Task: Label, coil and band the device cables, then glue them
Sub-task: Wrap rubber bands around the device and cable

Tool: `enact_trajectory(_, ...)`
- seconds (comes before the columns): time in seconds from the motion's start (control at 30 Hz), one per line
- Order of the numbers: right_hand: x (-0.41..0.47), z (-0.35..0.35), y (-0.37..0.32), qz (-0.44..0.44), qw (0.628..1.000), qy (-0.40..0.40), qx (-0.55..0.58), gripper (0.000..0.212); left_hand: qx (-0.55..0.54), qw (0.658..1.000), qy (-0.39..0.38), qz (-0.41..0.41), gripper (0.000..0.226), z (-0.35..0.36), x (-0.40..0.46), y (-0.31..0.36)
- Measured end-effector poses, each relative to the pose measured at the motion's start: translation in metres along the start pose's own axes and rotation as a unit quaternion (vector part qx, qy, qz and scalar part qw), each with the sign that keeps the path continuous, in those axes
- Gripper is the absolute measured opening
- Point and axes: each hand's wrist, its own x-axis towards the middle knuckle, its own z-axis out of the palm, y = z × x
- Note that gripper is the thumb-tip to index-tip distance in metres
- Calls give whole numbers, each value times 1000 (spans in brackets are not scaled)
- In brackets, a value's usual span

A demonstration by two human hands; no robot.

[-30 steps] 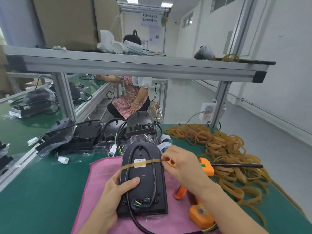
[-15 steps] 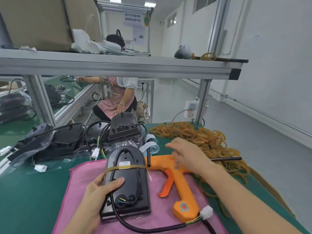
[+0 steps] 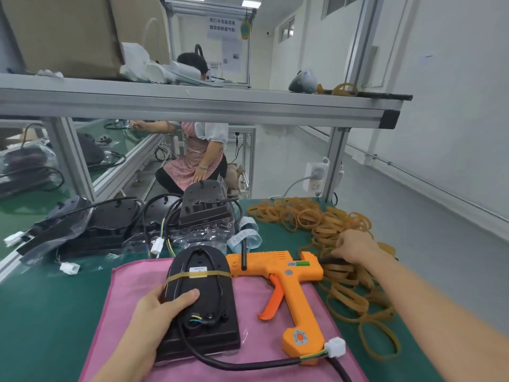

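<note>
A black device point(image 3: 202, 296) lies on a pink cloth point(image 3: 129, 290), its cable held under a rubber band point(image 3: 176, 277) over a white label point(image 3: 199, 269). My left hand point(image 3: 157, 310) grips the device's left edge, thumb on top. Its thick cable point(image 3: 248, 363) runs right to a white connector point(image 3: 335, 347). An orange glue gun point(image 3: 289, 282) lies to the right of the device. My right hand point(image 3: 354, 246) reaches into the heap of rubber bands point(image 3: 338, 235) and closes on the black glue stick point(image 3: 329, 261) at the gun's rear.
Several bagged black devices point(image 3: 104, 227) with cables crowd the back left of the green bench point(image 3: 41, 312). A label strip roll point(image 3: 243, 237) sits behind the glue gun. An aluminium shelf point(image 3: 192, 103) spans overhead. A seated person point(image 3: 198, 158) works beyond.
My right hand left the band on the device and moved right, over the glue gun, to the glue stick among the rubber bands. The view turned right. My left hand stays on the device.
</note>
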Motion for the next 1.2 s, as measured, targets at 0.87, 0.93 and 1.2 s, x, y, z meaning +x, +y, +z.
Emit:
enact_trajectory(0.87, -105, 12, -102, -29, 638, -234, 733, 21, 560, 606, -174, 538, 16, 5, -51, 4)
enact_trajectory(0.93, -112, 14, -109, -15, 612, -252, 750, 32, 564, 597, -159, 548, 23, 8, -52, 2)
enact_trajectory(1.2, -121, 2, -113, -103, 482, -257, 831, 27, 474, 699, -62, 531, 26, 21, -59, -14)
